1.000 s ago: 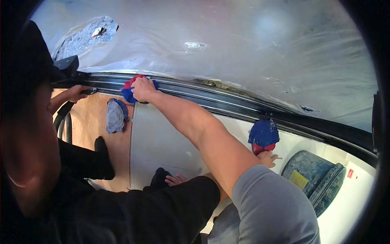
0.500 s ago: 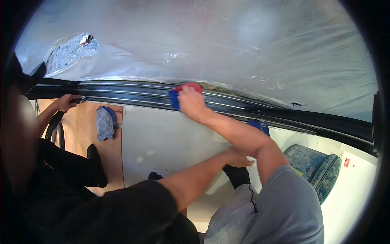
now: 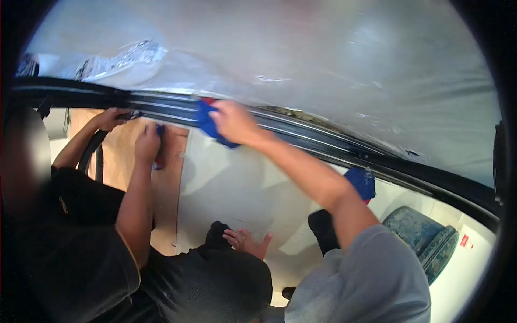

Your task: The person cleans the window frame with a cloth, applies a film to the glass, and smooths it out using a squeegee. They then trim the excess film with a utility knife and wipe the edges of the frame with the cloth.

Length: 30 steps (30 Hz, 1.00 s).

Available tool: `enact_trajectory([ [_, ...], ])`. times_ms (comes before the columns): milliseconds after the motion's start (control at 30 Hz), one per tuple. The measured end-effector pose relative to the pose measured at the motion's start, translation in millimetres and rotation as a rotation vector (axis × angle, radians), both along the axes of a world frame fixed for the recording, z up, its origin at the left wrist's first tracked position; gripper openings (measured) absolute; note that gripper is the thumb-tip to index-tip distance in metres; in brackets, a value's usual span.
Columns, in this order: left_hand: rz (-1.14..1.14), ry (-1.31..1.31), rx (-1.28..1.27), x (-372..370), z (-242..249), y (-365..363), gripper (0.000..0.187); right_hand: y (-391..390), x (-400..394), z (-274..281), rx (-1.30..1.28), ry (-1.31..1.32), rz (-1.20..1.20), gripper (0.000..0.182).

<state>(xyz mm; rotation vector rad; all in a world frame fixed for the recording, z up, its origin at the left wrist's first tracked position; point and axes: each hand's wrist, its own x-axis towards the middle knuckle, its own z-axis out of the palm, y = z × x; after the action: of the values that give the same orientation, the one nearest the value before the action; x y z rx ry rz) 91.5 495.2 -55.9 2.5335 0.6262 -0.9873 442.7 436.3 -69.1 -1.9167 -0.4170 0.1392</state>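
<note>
My right hand [image 3: 234, 123] is closed on a blue and red cloth [image 3: 211, 125], which lies across the black metal track [image 3: 280, 128] with its lower edge hanging over the near side. My left hand [image 3: 249, 242] is low in the middle, fingers spread, holding nothing, by the pale floor [image 3: 215, 183]. A co-worker's dark knee hides its wrist. A second blue cloth [image 3: 360, 183] sits beside the track, right of my right forearm.
At the left, a co-worker in black [image 3: 81, 247] has one hand on a hose nozzle [image 3: 130, 114] and the other on a cloth by the wooden board [image 3: 175, 156]. Plastic sheeting [image 3: 301, 48] hangs beyond the track. A dirty green bucket [image 3: 414, 231] stands right.
My right hand and its cloth have moved left along the track. The co-worker's arm has swung from near my foot to the cloth on the board. My left hand has come into sight.
</note>
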Motion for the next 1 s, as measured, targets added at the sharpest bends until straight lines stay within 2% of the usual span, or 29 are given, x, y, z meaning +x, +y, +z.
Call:
enact_trajectory([
  [67, 0.052, -0.035, 0.071, -29.1, -8.6, -24.1, 0.107, -62.8, -21.1, -5.1, -0.19, 0.012, 0.034, 0.026],
  [133, 0.061, -0.044, 0.079, -37.7, -13.9, -34.4, 0.113, -109.8, -37.2, -8.5, -0.445, 0.026, 0.181, 0.033],
  [233, 0.075, -0.023, 0.025, -28.8, -12.5, -36.1, 0.12, -120.1, -68.4, -2.9, -0.694, -0.191, 0.251, 0.04],
  [367, 0.054, 0.01, 0.038, -25.5, -12.9, -37.3, 0.121, -117.1, -64.1, -20.2, -0.642, -0.143, 0.255, 0.033],
  [400, 0.058, 0.003, 0.041, -25.9, -13.7, -36.8, 0.121, -119.0, -57.9, -22.8, -0.661, -0.061, 0.281, 0.032],
  [467, 0.049, -0.008, 0.037, -27.6, -13.4, -37.2, 0.122, -123.5, -46.9, -10.6, -0.697, 0.11, 0.335, 0.03],
  [567, 0.028, -0.043, 0.008, -33.4, -13.1, -34.3, 0.123, -120.8, -53.0, -1.9, -0.73, 0.107, 0.274, 0.027],
  [767, 0.063, -0.142, -0.027, -40.3, -15.1, -35.8, 0.124, -45.8, -48.7, -38.3, -0.553, -0.189, 0.128, 0.012],
  [900, 0.031, -0.159, -0.003, -43.1, -18.6, -35.7, 0.124, 58.8, -9.4, -61.7, -0.362, -0.314, 0.139, 0.024],
  [933, 0.022, -0.15, 0.012, -44.6, -19.0, -35.4, 0.125, 87.0, 3.1, -62.0, -0.356, -0.236, 0.169, 0.024],
  [967, 0.013, -0.144, 0.027, -44.8, -19.7, -35.8, 0.125, 113.6, 21.3, -61.7, -0.466, -0.157, 0.237, 0.026],
  [1000, 0.005, -0.139, 0.044, -44.8, -20.0, -35.5, 0.125, 124.2, 36.0, -35.5, -0.481, -0.039, 0.351, 0.03],
])
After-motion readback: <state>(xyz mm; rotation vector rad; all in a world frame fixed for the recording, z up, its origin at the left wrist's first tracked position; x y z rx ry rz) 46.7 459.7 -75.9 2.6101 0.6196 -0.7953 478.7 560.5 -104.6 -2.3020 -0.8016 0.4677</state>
